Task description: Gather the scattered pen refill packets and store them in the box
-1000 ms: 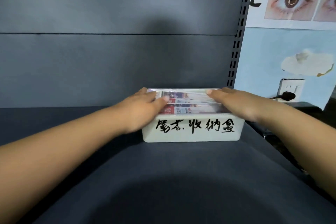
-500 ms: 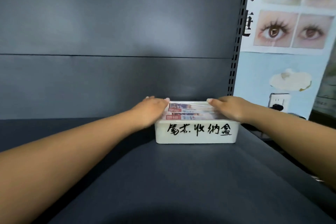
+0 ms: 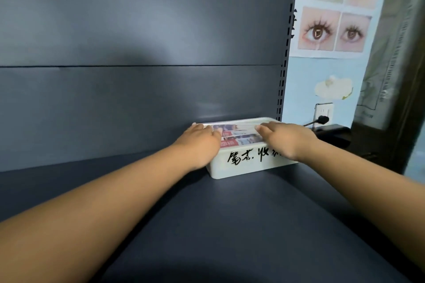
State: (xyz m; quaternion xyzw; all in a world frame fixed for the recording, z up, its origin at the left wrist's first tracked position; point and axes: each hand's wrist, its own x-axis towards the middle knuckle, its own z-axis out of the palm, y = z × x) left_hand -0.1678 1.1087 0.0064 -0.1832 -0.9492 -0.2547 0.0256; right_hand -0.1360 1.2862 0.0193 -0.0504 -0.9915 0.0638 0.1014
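A white box (image 3: 243, 167) with black handwritten characters on its front stands on the dark shelf, close to the back panel at the right. Several pen refill packets (image 3: 239, 136) lie stacked inside it, red and blue labels showing. My left hand (image 3: 200, 142) lies over the box's left end with fingers stretched flat onto the packets. My right hand (image 3: 287, 139) lies over the right end, fingers flat on the packets too, covering part of the writing.
The dark shelf surface (image 3: 230, 225) spreads in front of the box, with a dark back panel (image 3: 138, 76) behind. A perforated upright (image 3: 286, 53) borders the right. Beyond it hang eye posters (image 3: 333, 9) and a wall socket (image 3: 323, 112) with a black plug.
The box has moved farther back toward the rear panel with both hands on it. My view has shifted left and upward, so the box sits more to the right.
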